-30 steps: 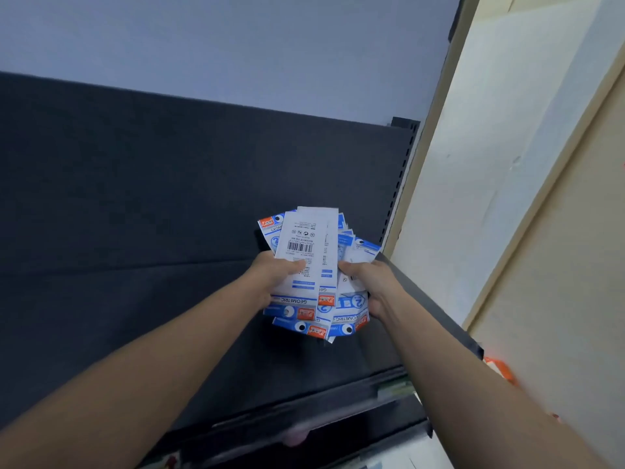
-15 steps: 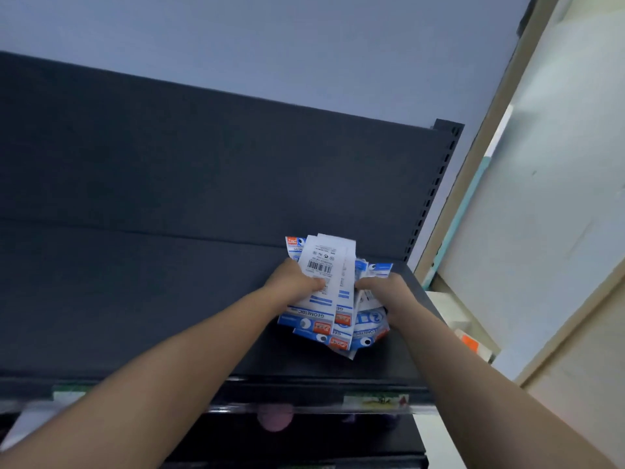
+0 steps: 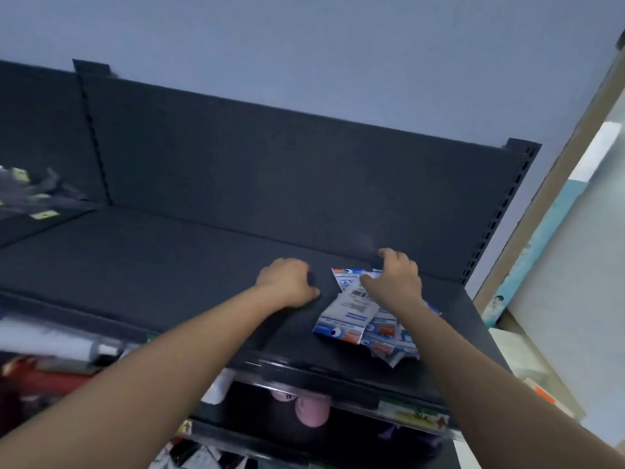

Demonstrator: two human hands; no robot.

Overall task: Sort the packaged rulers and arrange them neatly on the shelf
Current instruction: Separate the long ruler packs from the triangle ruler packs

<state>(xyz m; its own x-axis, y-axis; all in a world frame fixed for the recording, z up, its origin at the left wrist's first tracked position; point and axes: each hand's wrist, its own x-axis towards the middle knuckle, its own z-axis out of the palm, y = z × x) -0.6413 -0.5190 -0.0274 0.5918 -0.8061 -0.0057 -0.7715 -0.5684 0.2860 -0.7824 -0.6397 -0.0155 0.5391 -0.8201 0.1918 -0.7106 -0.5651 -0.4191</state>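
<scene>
blurred goods [image 3: 27, 194] sit in the neighbouring bay at far left. on the dark shelf [image 3: 169, 265], the person's left hand [image 3: 287, 282] rests with its fingers curled under, holding nothing, just beside the packaged rulers [image 3: 348, 316]. the blue-and-white packs lie in a loose, fanned pile towards the shelf's right end, the top one barcode side up. the right hand [image 3: 394, 280] lies on the pile's far end, fingers spread and lightly bent, pressing down. pink round items [image 3: 311, 414] show on the level below.
</scene>
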